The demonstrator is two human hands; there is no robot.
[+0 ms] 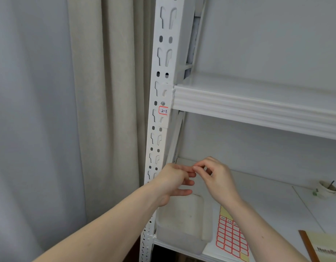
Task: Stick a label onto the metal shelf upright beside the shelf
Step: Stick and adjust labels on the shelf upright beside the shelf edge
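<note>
The white slotted metal upright (159, 91) runs down the left of the shelf unit. A red-bordered label (163, 110) with handwriting is stuck on it just below the upper shelf (239, 104). My left hand (174, 180) and my right hand (216, 176) meet at the fingertips in front of the lower shelf, beside the upright. Whether a label is pinched between the fingertips is too small to tell. A sheet of red-bordered labels (230, 237) lies on the lower shelf under my right forearm.
A translucent plastic tub (184, 222) stands on the lower shelf below my hands. A small white cup (327, 188) sits at the far right, and a notebook (326, 246) lies at the bottom right. Beige and grey curtains (87, 110) hang left of the upright.
</note>
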